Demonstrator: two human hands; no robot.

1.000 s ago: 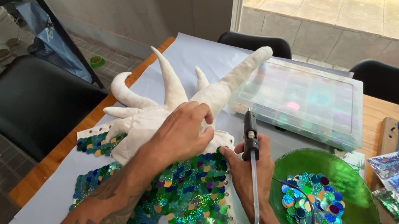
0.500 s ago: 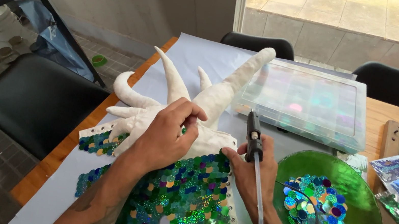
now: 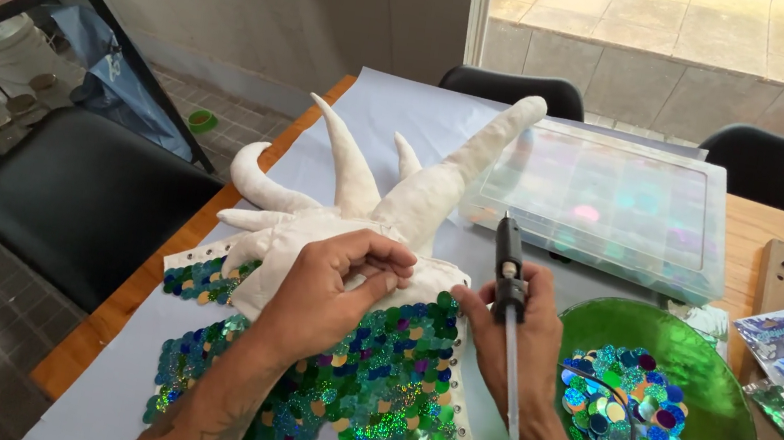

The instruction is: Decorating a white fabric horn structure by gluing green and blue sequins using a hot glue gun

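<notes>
Horned white fabric piece (image 3: 363,208) lies on the pale sheet (image 3: 396,115), its lower part covered in sequins; the left hand (image 3: 327,292) has slid lower, fingers curled and pressing it. Right hand (image 3: 513,332) stays clamped on a black glue tool (image 3: 508,261), beside the green glass dish (image 3: 692,391) of loose sequins and the closed clear compartment box (image 3: 605,208).

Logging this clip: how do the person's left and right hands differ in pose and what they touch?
The left hand lies curled, knuckles up, pressing on the white horned fabric piece; the right hand stands beside it gripping a black glue gun, nozzle up. The left holds no tool. Both meet the sequin-covered part.
</notes>
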